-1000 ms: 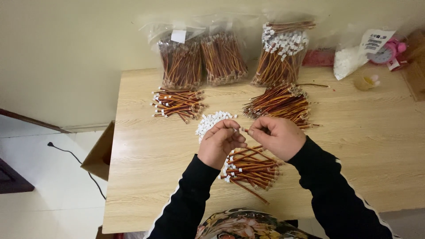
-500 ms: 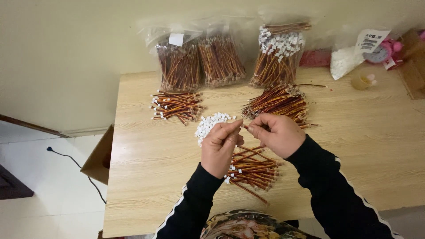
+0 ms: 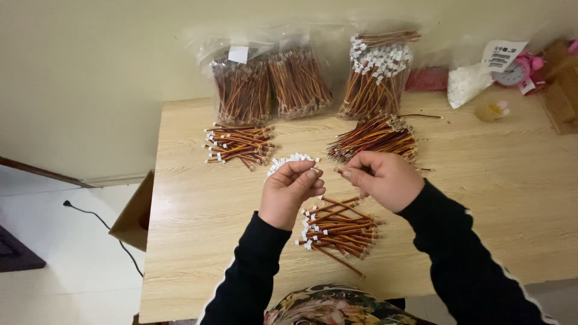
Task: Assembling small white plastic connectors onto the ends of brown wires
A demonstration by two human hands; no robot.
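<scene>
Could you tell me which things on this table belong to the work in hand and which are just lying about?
In use:
- left hand and right hand, pinched together over the table
- wire pile below them
- white connectors
- two more wire piles

Lying about:
- bagged wires
- pink clock
- cardboard box

The left hand (image 3: 290,194) and right hand (image 3: 382,179) hover close together, fingertips pinched, nearly meeting.

Showing matt pale wood-grain laminate on table (image 3: 494,198); glossy crinkled clear plastic on bags (image 3: 265,84); smooth plastic-sheathed orange-brown wires (image 3: 337,232) tipped with white plastic connectors (image 3: 289,161); wearing matt black cloth sleeves (image 3: 457,253).
</scene>
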